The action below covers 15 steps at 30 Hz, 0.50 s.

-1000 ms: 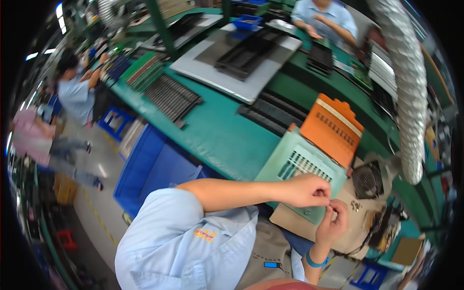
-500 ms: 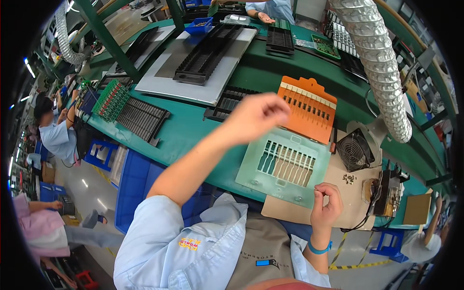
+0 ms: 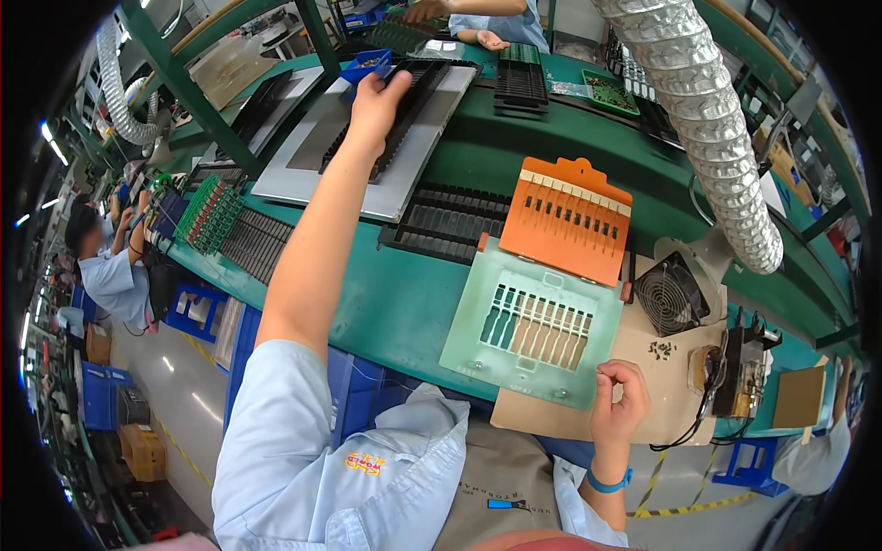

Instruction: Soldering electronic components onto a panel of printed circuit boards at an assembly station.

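Observation:
My left hand is stretched far forward over a long black slotted tray, its thumb and forefinger apart at the near edge of a small blue bin. Some fingers are hidden from view. At the lower right corner of a pale green slotted fixture, my right hand is closed, thumb against curled fingers. Whatever it may hold is too small to make out. Behind the fixture, its orange hinged lid leans open, with a row of dark slots.
A black fan, small loose parts and a corded device are at the right. Above hangs a silver duct. Black racks and green circuit boards lie leftward. A co-worker's hand shows across the bench.
My left hand has moved from above the fixture and orange lid, forward and left to the small blue bin. The right hand stays by the fixture's corner.

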{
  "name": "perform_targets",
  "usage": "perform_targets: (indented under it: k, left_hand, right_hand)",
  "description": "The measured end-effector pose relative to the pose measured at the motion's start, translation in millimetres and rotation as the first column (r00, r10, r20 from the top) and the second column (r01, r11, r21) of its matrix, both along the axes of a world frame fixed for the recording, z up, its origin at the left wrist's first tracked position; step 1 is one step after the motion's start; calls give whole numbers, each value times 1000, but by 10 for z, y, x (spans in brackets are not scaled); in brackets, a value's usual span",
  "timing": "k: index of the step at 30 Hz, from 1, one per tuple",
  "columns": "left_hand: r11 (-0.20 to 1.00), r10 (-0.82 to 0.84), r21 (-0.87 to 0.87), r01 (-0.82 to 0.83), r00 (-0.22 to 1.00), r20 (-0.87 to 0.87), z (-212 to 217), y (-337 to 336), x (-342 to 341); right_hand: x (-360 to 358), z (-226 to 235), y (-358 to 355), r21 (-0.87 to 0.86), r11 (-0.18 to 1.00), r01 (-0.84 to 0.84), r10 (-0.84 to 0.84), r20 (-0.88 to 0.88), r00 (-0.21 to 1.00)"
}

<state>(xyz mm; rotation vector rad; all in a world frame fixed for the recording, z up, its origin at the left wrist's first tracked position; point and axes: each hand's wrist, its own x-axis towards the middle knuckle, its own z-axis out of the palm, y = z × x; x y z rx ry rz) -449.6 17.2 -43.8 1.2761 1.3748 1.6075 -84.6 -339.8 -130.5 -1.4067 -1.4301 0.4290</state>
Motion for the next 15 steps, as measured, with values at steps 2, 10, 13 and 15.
perform_targets:
  k: [2, 10, 13, 15]
  left_hand:
    - [995, -4, -95, 37, 944, 330, -9, 291, -124]
    - [963, -115, -72, 259, 639, 761, -383, 1025, 70]
    - [962, -185, -11, 273, 680, 709, -412, 1049, 215]
    - [971, -194, 29, 238, 710, 677, -353, 1031, 275]
  right_hand:
    - [19, -7, 16, -8, 1000, -3, 3, -7, 1000]
    - [87, -36, 59, -26, 1000, -9, 9, 0, 1000]
    - [98, -72, 80, -36, 999, -5, 4, -7, 1000]
    - [103, -103, 95, -23, 1000, -5, 5, -11, 1000]
